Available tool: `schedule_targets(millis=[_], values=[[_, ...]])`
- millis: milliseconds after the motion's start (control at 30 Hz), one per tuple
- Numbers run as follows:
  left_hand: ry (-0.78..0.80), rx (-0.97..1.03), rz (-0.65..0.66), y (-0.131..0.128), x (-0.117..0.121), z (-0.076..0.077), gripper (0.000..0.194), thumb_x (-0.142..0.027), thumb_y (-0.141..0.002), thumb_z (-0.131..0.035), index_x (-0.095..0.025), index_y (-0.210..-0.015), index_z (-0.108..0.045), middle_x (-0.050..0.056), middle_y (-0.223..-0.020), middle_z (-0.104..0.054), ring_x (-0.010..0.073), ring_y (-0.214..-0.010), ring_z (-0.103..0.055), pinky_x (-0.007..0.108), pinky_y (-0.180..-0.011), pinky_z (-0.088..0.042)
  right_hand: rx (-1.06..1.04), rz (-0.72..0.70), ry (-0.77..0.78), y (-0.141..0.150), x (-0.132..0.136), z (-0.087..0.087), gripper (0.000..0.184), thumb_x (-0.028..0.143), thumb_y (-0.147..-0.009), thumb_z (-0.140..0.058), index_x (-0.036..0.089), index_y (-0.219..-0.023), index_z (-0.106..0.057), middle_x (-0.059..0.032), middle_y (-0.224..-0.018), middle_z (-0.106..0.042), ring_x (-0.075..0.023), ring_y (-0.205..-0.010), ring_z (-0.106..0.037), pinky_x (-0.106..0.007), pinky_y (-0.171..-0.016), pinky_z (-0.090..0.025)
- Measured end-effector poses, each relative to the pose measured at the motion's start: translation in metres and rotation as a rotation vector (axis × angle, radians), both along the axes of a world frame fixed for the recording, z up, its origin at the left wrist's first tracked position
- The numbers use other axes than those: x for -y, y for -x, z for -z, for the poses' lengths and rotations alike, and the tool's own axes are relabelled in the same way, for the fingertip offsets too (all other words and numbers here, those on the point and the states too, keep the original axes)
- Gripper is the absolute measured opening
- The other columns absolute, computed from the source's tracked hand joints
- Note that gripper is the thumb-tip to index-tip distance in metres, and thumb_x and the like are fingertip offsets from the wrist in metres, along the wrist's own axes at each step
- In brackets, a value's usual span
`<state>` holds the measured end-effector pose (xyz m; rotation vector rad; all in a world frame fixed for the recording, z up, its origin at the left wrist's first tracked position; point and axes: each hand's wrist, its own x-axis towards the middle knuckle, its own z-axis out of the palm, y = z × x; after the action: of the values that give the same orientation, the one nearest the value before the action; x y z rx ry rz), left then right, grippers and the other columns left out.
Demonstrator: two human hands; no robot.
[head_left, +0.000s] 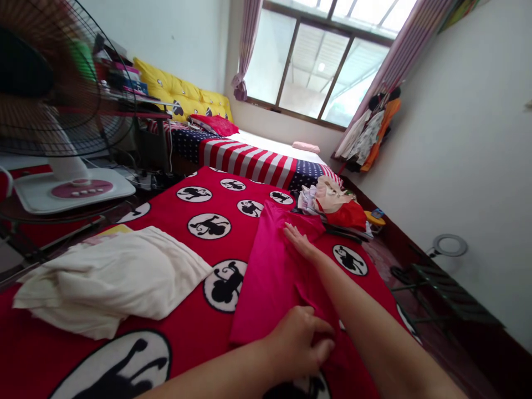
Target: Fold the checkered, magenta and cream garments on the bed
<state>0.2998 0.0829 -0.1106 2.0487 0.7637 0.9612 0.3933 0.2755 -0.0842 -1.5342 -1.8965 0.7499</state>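
Note:
A magenta garment (pixel 270 277) lies spread on a red blanket with black-and-white monkey circles (pixel 199 343). My right hand (pixel 299 242) rests flat on the garment's far part, fingers apart. Nearer to me, my left hand (pixel 300 343) curls over the fabric and seems to pinch a fold of it. To the left of the garment lies a folded white cloth (pixel 112 277), which neither hand touches.
A standing fan (pixel 54 111) occupies the left side, beside a shelf of books. Beyond the blanket is a bed with a stars-and-stripes cover (pixel 245 160). A heap of clothes and bags (pixel 332 202) sits at the blanket's far corner. A dark folding rack (pixel 440 288) stands on the floor at right.

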Motion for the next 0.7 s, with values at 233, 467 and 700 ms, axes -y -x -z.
schedule_targets(millis=[233, 467, 700], values=[[0.179, 0.148, -0.113, 0.003, -0.001, -0.015, 0.029, -0.024, -0.087, -0.05, -0.016, -0.106, -0.071, 0.004, -0.081, -0.072, 0.0136, -0.066, -0.059, 0.022, -0.064, -0.043, -0.315, 0.096, -0.148, -0.057, 0.134, -0.018, 0.042, 0.054, -0.091, -0.043, 0.018, -0.098, -0.063, -0.0076, -0.092, -0.069, -0.0196, -0.08, -0.067, -0.033, -0.075, -0.053], [0.222, -0.058, -0.196, 0.011, -0.008, -0.021, 0.027, -0.026, -0.084, -0.051, -0.015, -0.093, -0.074, 0.003, -0.071, -0.07, 0.015, -0.063, -0.061, 0.022, -0.058, -0.042, 0.213, -0.043, -0.322, -0.081, 0.238, 0.015, 0.037, 0.03, -0.076, -0.071, 0.023, -0.11, -0.059, -0.0074, -0.112, -0.062, -0.0251, -0.103, -0.059, -0.04, -0.088, -0.049], [0.097, -0.402, -0.436, 0.023, -0.055, -0.045, 0.023, -0.033, -0.082, -0.057, -0.021, -0.09, -0.074, 0.007, -0.087, -0.074, 0.0209, -0.083, -0.066, 0.028, -0.073, -0.045, 0.346, -0.113, -0.485, -0.068, 0.247, 0.017, 0.041, 0.02, -0.073, -0.073, 0.022, -0.111, -0.057, -0.0093, -0.108, -0.062, -0.0275, -0.101, -0.058, -0.045, -0.087, -0.048]])
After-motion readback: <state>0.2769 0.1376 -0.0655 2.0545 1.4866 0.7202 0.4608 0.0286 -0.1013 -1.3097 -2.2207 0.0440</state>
